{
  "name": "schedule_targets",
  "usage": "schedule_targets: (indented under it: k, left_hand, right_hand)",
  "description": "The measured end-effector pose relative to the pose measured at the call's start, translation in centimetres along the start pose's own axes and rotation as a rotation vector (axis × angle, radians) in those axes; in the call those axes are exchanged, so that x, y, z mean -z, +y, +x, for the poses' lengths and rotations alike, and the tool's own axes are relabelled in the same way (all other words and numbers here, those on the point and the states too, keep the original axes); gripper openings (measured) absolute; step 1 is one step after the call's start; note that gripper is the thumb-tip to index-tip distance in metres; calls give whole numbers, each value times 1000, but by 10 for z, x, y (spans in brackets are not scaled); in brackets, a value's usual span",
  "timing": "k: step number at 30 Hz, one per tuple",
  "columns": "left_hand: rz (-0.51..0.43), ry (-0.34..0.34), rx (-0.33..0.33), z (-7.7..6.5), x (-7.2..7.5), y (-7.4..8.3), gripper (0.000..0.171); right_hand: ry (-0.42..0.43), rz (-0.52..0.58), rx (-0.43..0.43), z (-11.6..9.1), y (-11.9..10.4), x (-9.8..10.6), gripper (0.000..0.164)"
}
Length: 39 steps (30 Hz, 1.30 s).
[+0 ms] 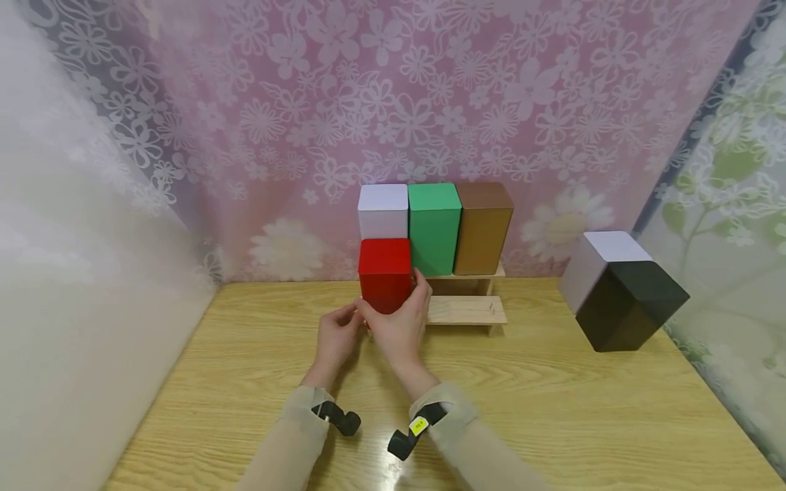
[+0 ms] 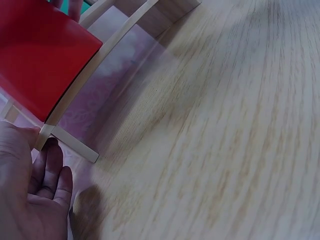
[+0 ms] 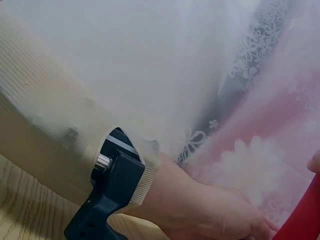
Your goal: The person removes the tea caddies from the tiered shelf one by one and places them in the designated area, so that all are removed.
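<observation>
A red box (image 1: pixel 385 273) stands on the lower step of a small two-step wooden shelf (image 1: pixel 469 309), at its left end. My right hand (image 1: pixel 399 327) grips this box, thumb across the front and fingers along its right side. At the shelf's left corner, my left hand (image 1: pixel 336 334) pinches the end of the lower board; in the left wrist view the thumb of the left hand (image 2: pixel 30 185) lies at the board's end with the fingers curled below. The right wrist view shows the left hand (image 3: pixel 215 212) low beside an edge of the red box (image 3: pixel 302 215).
A white box (image 1: pixel 383 211), a green box (image 1: pixel 434 232) and a brown box (image 1: pixel 482 235) stand side by side on the upper step. Rightward on the wooden table (image 1: pixel 528 416) are another white box (image 1: pixel 592 273) and a black box (image 1: pixel 632 307). Floral curtain (image 1: pixel 393 102) hangs behind.
</observation>
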State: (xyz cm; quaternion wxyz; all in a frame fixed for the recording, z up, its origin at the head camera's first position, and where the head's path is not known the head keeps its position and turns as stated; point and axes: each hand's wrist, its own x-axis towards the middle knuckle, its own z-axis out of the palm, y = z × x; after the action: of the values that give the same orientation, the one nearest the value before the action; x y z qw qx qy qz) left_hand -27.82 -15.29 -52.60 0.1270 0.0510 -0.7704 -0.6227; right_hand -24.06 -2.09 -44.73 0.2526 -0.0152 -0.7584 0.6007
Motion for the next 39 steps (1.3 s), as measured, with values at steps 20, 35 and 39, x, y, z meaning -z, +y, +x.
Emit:
schedule_targets:
  k: [20, 35, 39]
  left_hand:
    - [-6, -1, -20, 2, -2, -5, 27]
    - [11, 6, -52, 4, -2, -7, 26]
    - [11, 7, -48, 2, -1, -7, 27]
  right_hand:
    - [76, 16, 52, -2, 8, -3, 94]
    - [74, 98, 134, 5, 14, 43, 82]
    - [62, 116, 154, 5, 13, 61, 81]
